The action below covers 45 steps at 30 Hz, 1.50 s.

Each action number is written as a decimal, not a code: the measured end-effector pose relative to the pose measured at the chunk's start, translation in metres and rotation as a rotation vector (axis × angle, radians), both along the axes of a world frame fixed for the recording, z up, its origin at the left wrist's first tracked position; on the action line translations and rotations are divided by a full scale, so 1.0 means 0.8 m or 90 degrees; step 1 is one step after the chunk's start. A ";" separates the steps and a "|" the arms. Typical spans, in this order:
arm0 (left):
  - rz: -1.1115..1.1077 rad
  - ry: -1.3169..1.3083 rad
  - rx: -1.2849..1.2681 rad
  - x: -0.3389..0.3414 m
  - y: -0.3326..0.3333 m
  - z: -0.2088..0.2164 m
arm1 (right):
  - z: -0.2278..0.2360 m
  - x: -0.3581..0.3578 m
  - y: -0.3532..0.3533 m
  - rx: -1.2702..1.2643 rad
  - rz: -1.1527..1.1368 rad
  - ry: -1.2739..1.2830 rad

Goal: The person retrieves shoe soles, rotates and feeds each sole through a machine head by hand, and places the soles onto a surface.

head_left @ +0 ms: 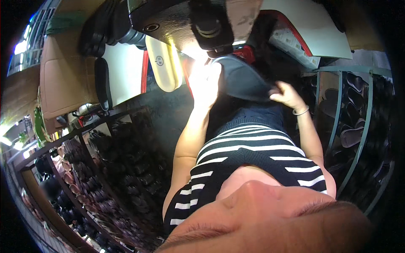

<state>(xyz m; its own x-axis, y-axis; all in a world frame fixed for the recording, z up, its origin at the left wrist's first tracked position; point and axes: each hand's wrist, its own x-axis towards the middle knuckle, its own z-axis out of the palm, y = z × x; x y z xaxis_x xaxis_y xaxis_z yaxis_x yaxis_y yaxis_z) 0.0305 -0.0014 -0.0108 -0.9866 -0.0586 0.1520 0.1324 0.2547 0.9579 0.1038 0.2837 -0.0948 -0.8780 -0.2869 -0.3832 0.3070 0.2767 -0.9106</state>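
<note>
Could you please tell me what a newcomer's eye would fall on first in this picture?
Probably the bright glare just below the dark machine head at the top centre, washing out much of the person's left hand. Next comes the dark, curved piece between that hand and the right hand, whose fingers are at its far end. Left of the glare, a pale yellow sole-shaped piece also stands out.

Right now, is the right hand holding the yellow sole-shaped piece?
No, the right hand is at the edge of the dark piece, away from the yellow piece.
</note>
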 end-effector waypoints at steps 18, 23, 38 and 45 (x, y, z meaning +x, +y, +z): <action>-0.114 -0.155 0.598 0.009 -0.108 -0.056 | 0.185 -0.135 -0.031 0.030 -0.007 0.405; -0.110 -0.158 0.497 0.004 -0.168 -0.047 | 0.191 -0.114 -0.104 0.109 0.008 0.453; -0.245 -0.068 0.063 -0.024 -0.021 -0.013 | 0.166 -0.141 -0.152 0.283 0.150 0.686; -0.106 -0.066 0.131 -0.017 0.014 -0.026 | 0.011 -0.026 -0.093 -0.070 0.088 -0.089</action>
